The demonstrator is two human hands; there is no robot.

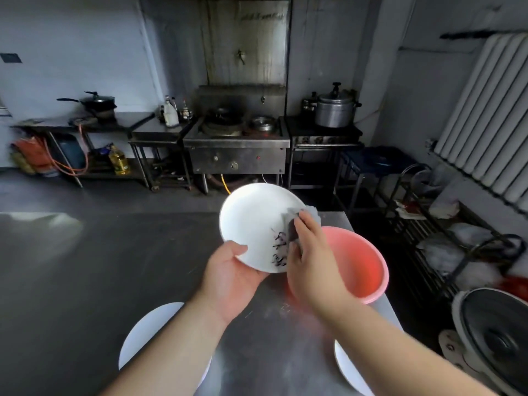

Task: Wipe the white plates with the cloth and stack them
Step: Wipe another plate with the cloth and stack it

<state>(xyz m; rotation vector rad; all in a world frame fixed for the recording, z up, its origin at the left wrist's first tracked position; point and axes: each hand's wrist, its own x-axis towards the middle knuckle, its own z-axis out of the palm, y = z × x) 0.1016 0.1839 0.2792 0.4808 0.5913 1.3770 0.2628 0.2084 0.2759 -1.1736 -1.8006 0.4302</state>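
Head view. The left hand (228, 278) is gripping the lower rim of a white plate (251, 221), thumb curled over the edge, holding it tilted above the surface (85, 267). The right hand (311, 258) is pressing a grey cloth (303, 221) against the plate's right side, fingers closed around the cloth. Dark marks (279, 247) are lying on the plate just left of those fingers, so the next wipe likely needs to travel leftward. A pink basin (368, 261) is sitting behind the right hand. Two further plates are resting on the surface, one near left (143, 338), one near right (345, 367); neither is stacked yet.
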